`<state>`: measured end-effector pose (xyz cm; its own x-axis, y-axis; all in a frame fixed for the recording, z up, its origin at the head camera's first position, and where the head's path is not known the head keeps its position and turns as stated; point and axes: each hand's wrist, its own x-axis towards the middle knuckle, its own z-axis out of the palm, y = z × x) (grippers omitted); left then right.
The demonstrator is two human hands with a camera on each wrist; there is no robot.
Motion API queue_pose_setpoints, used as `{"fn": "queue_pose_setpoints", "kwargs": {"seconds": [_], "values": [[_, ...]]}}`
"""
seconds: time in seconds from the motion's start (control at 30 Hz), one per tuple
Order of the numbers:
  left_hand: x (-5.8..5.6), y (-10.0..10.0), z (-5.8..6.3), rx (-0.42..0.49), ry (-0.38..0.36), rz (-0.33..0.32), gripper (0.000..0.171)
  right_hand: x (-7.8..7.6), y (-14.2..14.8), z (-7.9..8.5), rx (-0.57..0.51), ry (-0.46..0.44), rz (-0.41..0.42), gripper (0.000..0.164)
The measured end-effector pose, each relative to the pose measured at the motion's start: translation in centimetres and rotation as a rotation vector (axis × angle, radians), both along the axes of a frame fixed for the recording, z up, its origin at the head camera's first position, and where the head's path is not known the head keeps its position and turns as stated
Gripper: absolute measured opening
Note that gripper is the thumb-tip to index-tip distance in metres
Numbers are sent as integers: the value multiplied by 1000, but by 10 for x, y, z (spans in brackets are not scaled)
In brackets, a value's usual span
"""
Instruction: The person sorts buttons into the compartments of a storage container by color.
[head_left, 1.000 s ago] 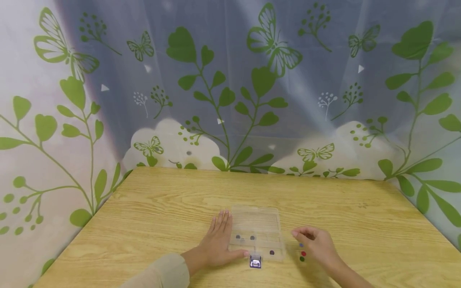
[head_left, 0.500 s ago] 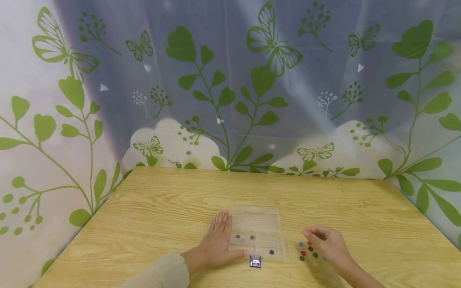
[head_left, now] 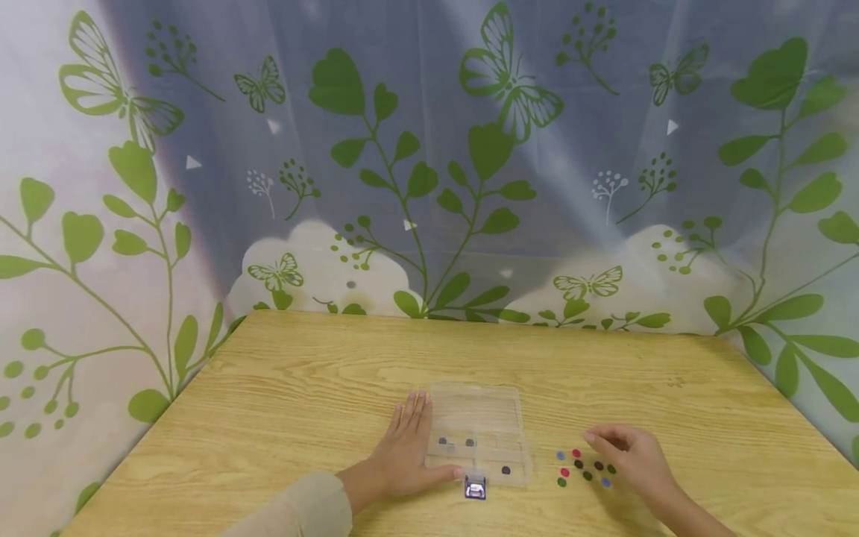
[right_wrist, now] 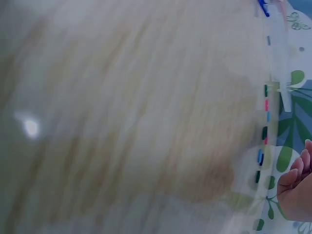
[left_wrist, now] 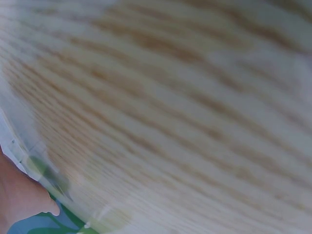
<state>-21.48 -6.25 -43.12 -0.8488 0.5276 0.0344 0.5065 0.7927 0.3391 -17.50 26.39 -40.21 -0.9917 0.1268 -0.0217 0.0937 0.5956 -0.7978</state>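
A clear plastic compartment box (head_left: pixel 475 409) lies on the table with its lid raised at the back. Dark discs (head_left: pixel 506 470) sit in some of its compartments. Flat along the box's left side, my left hand (head_left: pixel 406 451) has its fingers straight and its thumb reaching the front edge, beside a purple-framed piece (head_left: pixel 476 487). Right of the box, several small round discs (head_left: pixel 579 464) in red, blue, green and black lie scattered. My right hand (head_left: pixel 634 459) hovers over their right end, fingers loosely curled, thumb near the index fingertip; nothing shows between them.
The wooden tabletop (head_left: pixel 322 365) runs back to a hanging cloth (head_left: pixel 429 164) printed with green leaves and butterflies, which also covers both sides. A beige sleeve (head_left: pixel 298 511) covers the left forearm.
My right hand has moved to the right, away from the box and across the discs, uncovering more of them. My left hand and the box have stayed in place.
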Motion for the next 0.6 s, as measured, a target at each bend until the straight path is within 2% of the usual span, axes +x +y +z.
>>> {"fn": "queue_pose_setpoints", "kwargs": {"seconds": [0.13,0.23,0.4,0.6], "values": [[0,0,1,4,1,-3,106,-1,2,-7,57,41,16,26],[0,0,1,4,2,-3,106,-1,2,-11,61,61,38,20],[0,0,2,-1,5,-4,106,-1,1,-16,25,80,75,20],[-1,0,2,-11,8,-2,105,-4,5,-22,46,124,144,20]]}}
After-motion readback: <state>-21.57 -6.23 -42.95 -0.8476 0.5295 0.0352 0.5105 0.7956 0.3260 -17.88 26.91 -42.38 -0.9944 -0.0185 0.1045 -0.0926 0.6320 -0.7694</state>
